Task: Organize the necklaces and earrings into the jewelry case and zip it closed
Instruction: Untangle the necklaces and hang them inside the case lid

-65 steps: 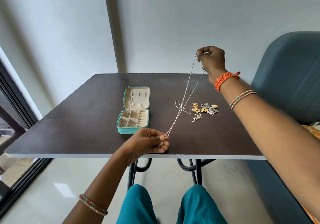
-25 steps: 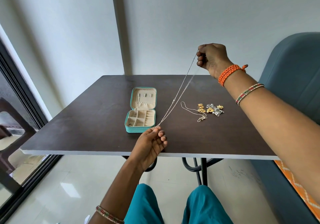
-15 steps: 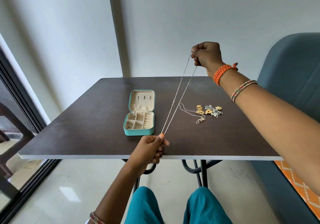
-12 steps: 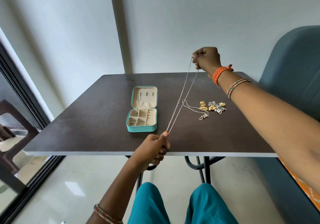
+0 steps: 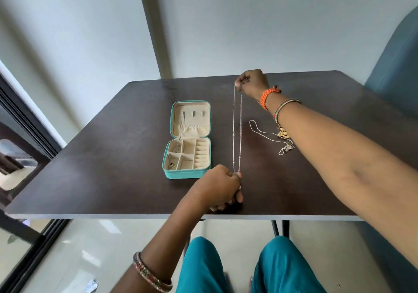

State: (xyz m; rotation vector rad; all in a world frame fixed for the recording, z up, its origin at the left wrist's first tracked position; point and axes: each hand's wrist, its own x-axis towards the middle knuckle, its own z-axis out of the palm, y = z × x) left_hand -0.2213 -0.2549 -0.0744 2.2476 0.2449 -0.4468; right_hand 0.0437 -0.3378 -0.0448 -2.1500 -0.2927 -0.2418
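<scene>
Two strands of a thin silver necklace [image 5: 237, 132] run taut and side by side between the person's hands, just to the right of the open jewelry case [image 5: 188, 139]. The right hand [image 5: 252, 83], beyond the case's far right corner, pinches the far end of the chain between thumb and curled fingers. The left hand [image 5: 220, 188], just off the case's near right corner, grips the near end with its fingers curled round it, knuckles close to the dark table [image 5: 101, 157].

The case is teal with a cream lining and lies flat, lid folded back away from the person. Its lid shows three small tabs and a gathered pocket; its base is split into compartments, with ring rolls on the right. A thin chain hangs from the lid into the left compartments, and a small dark-stoned piece [image 5: 171, 164] sits in the near left one.

Farther right of the case, past the stretched chain, a second silver necklace [image 5: 267, 134] lies loose on the table. Gold earrings [image 5: 283, 133] sit beside it, partly hidden by the right forearm.
</scene>
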